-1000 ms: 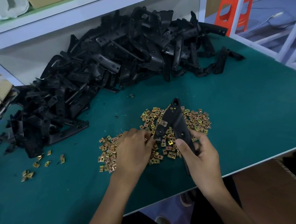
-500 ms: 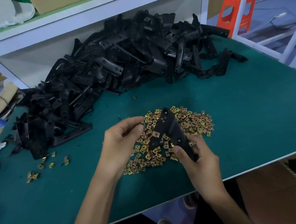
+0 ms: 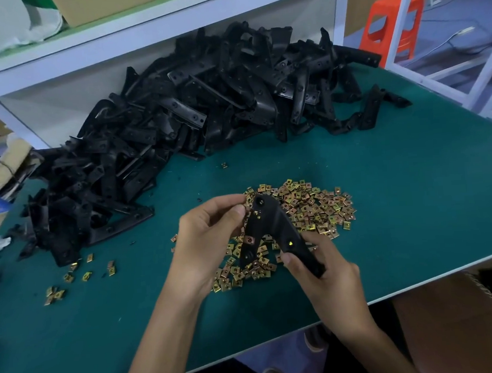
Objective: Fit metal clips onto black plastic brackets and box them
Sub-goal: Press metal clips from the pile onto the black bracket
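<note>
A black V-shaped plastic bracket (image 3: pixel 273 228) is held above a heap of small gold metal clips (image 3: pixel 312 208) on the green table. My right hand (image 3: pixel 328 273) grips the bracket's lower right leg. My left hand (image 3: pixel 210 234) is raised at the bracket's top left edge, its thumb and fingers pinching a small metal clip (image 3: pixel 243 207) against that edge. Two gold clips show on the bracket's legs. A large pile of loose black brackets (image 3: pixel 177 124) lies at the back of the table.
A few stray clips (image 3: pixel 80 275) lie at the left near the bracket pile. A brown cardboard box (image 3: pixel 455 326) stands below the table's front right edge. A white shelf (image 3: pixel 115 41) runs above the pile, and an orange stool (image 3: pixel 390 27) stands at the far right.
My left hand lifted off the clip heap with a clip and came up to the bracket's top edge. My right hand tilted the bracket and raised it slightly.
</note>
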The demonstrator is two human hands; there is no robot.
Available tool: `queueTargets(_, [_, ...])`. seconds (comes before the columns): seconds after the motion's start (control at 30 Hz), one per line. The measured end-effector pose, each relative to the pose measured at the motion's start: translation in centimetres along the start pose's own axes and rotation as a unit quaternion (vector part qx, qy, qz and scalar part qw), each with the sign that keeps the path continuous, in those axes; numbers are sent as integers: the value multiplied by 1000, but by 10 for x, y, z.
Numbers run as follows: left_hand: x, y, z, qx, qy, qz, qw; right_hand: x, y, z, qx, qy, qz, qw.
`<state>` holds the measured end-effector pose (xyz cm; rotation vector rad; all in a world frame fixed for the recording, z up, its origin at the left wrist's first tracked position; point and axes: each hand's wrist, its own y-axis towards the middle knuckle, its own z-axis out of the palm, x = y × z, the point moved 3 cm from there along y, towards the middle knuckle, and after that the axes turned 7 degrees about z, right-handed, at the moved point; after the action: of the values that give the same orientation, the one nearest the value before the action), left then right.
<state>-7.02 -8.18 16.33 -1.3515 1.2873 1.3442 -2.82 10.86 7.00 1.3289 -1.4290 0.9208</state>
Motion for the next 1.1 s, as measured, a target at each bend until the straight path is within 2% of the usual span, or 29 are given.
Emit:
queueTargets(0.33, [-3, 3, -4, 51, 47, 26, 997, 1, 1, 1, 11, 2, -10, 1000])
queueTargets(0.47, [-3, 5, -5, 101, 71, 14, 992, 1, 2, 2, 24, -27, -8, 999])
queueTargets(0.6, [-2, 5, -2, 107, 88, 3, 990, 0, 2, 2, 34, -53, -14, 998])
queueTargets(0.9, [3, -14, 7, 114, 67, 2, 991, -3, 3, -1, 23, 33, 22, 999])
queueTargets(1.0, [8, -27, 8, 110, 171, 34, 978, 2, 4, -4, -4, 59, 31, 998])
queueTargets(1.1, [7, -36, 11, 57, 243, 84, 965, 4, 2, -7, -1, 101, 49, 994])
